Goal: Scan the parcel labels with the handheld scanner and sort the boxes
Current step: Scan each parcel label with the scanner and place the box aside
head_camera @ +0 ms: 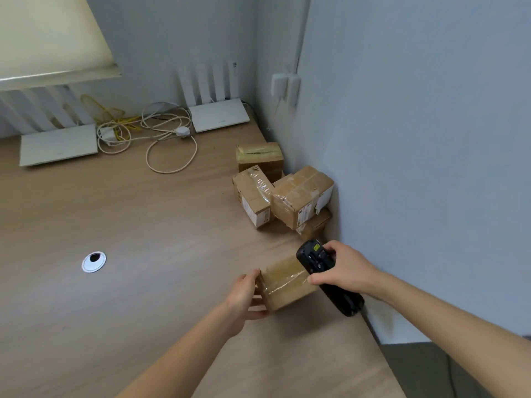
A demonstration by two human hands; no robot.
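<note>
A person's left hand (pixel 244 294) grips a taped cardboard box (pixel 284 285) by its left end on the wooden surface (pixel 143 225), fingers curled round it, while the right hand (pixel 342 268) wraps its grip round a black handheld scanner (pixel 324 274) over the box's right edge. At about 12 o'clock from the box, four more parcels (pixel 287 193), apparently stacked, crowd the wall.
</note>
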